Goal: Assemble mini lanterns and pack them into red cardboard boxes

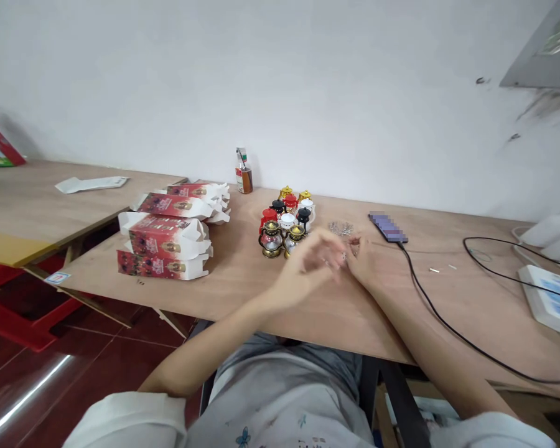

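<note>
Closest in, 2 bare hands work over the wooden table [270, 302]. The left hand [318, 256] is a blur: fingers curled, thumb sitting apart, can't tell if it's pinching anything. The right hand [360, 260] is low by the tabletop, fingertips bunched near what might be a tiny shiny bit, but I can't tell if they're clamped on it. Just past them, 10 or so little lanterns [270, 239] stand upright in a cluster, with a loose pile of thin metal pieces [340, 228] to their right. I'd call it partway: lanterns grouped, pile not used up. Over left, the printed boxes [156, 239] lie with flaps open. Farther back, a bottle [244, 178] stands by the wall [280, 93].
</note>
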Available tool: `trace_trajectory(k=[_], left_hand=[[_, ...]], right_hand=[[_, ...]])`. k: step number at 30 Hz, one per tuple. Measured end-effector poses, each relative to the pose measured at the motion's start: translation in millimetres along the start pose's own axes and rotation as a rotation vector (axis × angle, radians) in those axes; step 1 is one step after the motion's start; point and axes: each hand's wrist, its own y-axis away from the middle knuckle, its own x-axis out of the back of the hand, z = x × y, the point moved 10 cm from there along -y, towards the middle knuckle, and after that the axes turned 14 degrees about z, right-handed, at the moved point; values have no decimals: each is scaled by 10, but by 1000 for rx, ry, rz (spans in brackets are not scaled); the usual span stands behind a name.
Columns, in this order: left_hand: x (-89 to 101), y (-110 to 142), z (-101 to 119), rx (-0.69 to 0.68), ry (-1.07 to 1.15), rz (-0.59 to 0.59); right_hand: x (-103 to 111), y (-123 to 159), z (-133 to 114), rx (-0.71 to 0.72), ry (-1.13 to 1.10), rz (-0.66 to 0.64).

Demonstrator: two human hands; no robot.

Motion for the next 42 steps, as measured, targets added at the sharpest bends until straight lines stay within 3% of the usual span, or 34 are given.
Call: trace_trajectory(k=[2, 4, 6, 8, 11, 14, 19, 24, 29, 35, 39, 42], left_hand=[[691, -213, -199, -100, -221, 396], [1362, -228, -454, -58, -549, 780], [1765, -198, -683, 56, -825, 945], [1947, -200, -895, 188, -962, 926], [1969, -245, -1084, 297, -1068, 773], [1941, -294, -1168, 322, -1041, 675], [1975, -249, -1077, 273, -1059, 722], [1841, -154, -700, -20, -1075, 828], [1870, -89, -461, -219, -992, 895], [1657, 23, -80, -643, -1098, 801], [1447, 79, -30, -774, -1196, 665], [1363, 179, 28, -913, -1131, 664]], right_hand=[[4, -4, 27, -17, 10, 0], [-13, -5, 85, -66, -5, -21], [-60, 8, 183, -155, -38, -70], [-120, 32, 265, -233, -81, -130], [-193, 55, 282, -240, -107, -204], [-229, 58, 216, -157, -40, -255], [-269, 69, -21, 71, 109, -348], [-294, 110, -133, 141, 189, -424], [-284, 101, -172, 175, 213, -415], [-268, 56, -131, 155, 216, -388], [-262, 46, -129, 158, 225, -393], [-265, 56, -134, 159, 271, -415]])
